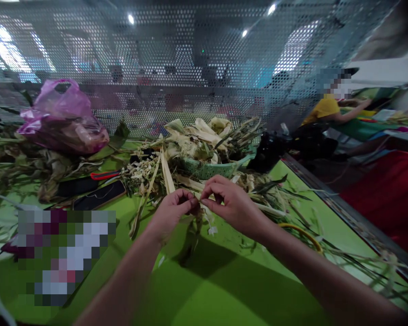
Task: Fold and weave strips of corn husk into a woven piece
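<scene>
Over the middle of the green surface (231,290), in the head view, the left hand (170,210) and right hand (229,199) meet nearly fingertip to fingertip, just in front of a heap of dry plant matter. The left grip is together, thumb against curled fingers, clamped on a thin, ragged plant piece (197,218). The right grip is pinched too, its thumb and index finger closing on the same piece, while its other fingers curl loosely. Pale and brown shreds dangle below the fingertips; exactly where each begins is too small to tell. Beyond the hands sits a light green basket (209,169), heaped with pale husks (204,136). Left of it lie a red-edged tool (105,175) and a dark phone (99,194), with a pink plastic bag (64,120) farther back. Toward the right edge, a person in yellow (326,107) reaches over another workplace.
</scene>
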`<action>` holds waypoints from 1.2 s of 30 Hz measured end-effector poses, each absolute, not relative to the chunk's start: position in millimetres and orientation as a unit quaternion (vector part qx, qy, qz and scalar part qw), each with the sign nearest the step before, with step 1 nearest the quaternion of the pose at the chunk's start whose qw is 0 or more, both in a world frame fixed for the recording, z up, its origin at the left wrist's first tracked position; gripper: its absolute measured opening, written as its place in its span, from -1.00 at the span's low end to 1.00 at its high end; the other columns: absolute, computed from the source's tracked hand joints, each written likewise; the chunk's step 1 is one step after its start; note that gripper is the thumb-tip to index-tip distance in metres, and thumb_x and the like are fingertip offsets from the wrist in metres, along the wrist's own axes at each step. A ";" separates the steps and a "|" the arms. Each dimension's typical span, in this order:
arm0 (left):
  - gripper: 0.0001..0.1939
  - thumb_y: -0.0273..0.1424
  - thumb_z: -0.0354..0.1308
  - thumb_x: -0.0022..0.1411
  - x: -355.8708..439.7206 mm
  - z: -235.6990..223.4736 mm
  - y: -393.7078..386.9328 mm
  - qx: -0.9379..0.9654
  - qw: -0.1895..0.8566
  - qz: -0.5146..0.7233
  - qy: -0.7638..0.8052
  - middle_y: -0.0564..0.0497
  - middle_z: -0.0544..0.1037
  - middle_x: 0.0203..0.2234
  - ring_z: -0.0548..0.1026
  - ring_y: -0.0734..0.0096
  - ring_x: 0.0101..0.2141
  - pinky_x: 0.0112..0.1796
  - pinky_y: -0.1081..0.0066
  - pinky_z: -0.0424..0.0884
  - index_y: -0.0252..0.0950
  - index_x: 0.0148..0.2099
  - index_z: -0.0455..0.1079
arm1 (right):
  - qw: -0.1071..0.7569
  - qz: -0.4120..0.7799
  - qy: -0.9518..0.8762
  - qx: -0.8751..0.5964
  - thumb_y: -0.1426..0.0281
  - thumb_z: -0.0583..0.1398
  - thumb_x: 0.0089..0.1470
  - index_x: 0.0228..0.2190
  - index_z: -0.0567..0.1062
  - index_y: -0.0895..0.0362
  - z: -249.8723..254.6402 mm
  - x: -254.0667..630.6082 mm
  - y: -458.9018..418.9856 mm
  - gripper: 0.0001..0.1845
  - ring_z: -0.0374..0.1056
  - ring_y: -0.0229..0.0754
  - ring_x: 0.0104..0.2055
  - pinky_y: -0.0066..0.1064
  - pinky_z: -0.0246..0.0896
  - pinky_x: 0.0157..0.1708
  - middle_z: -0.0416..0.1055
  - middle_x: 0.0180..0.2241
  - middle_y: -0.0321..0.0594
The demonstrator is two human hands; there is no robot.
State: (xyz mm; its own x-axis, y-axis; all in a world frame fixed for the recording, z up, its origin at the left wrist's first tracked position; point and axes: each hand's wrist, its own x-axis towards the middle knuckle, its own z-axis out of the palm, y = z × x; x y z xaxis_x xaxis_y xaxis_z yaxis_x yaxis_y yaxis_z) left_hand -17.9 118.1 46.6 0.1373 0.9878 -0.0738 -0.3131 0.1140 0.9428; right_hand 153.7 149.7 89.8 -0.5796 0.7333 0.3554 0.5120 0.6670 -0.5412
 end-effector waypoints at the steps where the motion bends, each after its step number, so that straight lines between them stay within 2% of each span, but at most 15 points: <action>1: -0.78 -0.35 0.29 -0.02 -17.7 47.0 118.0 0.419 0.623 0.519 0.408 0.09 0.41 -0.56 0.36 0.57 -0.50 -0.40 0.52 0.27 -0.34 -0.39 0.32 | 0.282 0.197 -0.868 -0.358 0.50 0.15 0.04 -0.44 0.46 0.15 90.3 153.2 148.5 -0.92 0.26 -0.27 -0.37 -0.45 0.13 -0.39 0.34 -0.31 -0.20; 9: -0.83 -0.53 0.26 -0.11 -16.4 51.5 116.2 0.405 0.592 0.533 0.449 0.13 0.37 -0.59 0.29 0.63 -0.56 -0.47 0.55 0.21 -0.34 -0.45 0.30 | 0.270 0.232 -0.861 -0.362 0.49 0.17 0.00 -0.45 0.47 0.13 93.4 152.8 145.0 -0.93 0.30 -0.24 -0.36 -0.43 0.14 -0.36 0.39 -0.38 -0.23; 14: -0.82 -0.53 0.26 -0.12 -16.8 50.7 117.5 0.424 0.565 0.541 0.456 0.12 0.37 -0.56 0.29 0.63 -0.55 -0.47 0.55 0.21 -0.33 -0.42 0.31 | 0.260 0.281 -0.828 -0.409 0.45 0.19 -0.02 -0.38 0.46 0.14 85.5 151.1 147.1 -0.92 0.32 -0.26 -0.43 -0.46 0.14 -0.43 0.44 -0.45 -0.27; 19: -0.84 -0.54 0.22 -0.11 -16.7 46.4 119.6 0.463 0.524 0.548 0.459 0.11 0.39 -0.54 0.33 0.59 -0.50 -0.42 0.53 0.24 -0.32 -0.41 0.32 | 0.263 0.295 -0.813 -0.428 0.44 0.18 -0.03 -0.42 0.47 0.14 74.2 148.1 149.4 -0.93 0.31 -0.27 -0.46 -0.48 0.12 -0.46 0.45 -0.49 -0.29; 26: -0.91 -0.54 0.15 -0.06 -15.1 46.5 119.2 0.552 0.380 0.534 0.516 0.09 0.45 -0.54 0.38 0.51 -0.49 -0.41 0.48 0.28 -0.29 -0.41 0.37 | 0.286 0.331 -0.782 -0.445 0.48 0.20 -0.11 -0.49 0.47 0.16 68.5 145.4 150.7 -0.96 0.25 -0.29 -0.50 -0.49 0.09 -0.50 0.40 -0.57 -0.32; 31: -0.83 -0.57 0.08 0.01 -12.2 44.7 117.1 0.596 0.285 0.532 0.530 0.03 0.53 -0.44 0.45 0.44 -0.41 -0.31 0.42 0.34 -0.28 -0.33 0.44 | 0.303 0.393 -0.753 -0.432 0.49 0.19 -0.12 -0.50 0.47 0.17 63.2 143.5 151.2 -0.96 0.25 -0.30 -0.49 -0.47 0.12 -0.47 0.39 -0.54 -0.30; 36: -0.84 -0.58 0.08 0.03 -12.1 42.4 116.5 0.600 0.251 0.536 0.538 0.02 0.52 -0.44 0.44 0.42 -0.40 -0.31 0.41 0.33 -0.27 -0.37 0.45 | 0.332 0.444 -0.722 -0.414 0.51 0.19 -0.14 -0.43 0.44 0.16 58.7 143.2 153.1 -0.88 0.24 -0.31 -0.49 -0.48 0.12 -0.48 0.37 -0.53 -0.31</action>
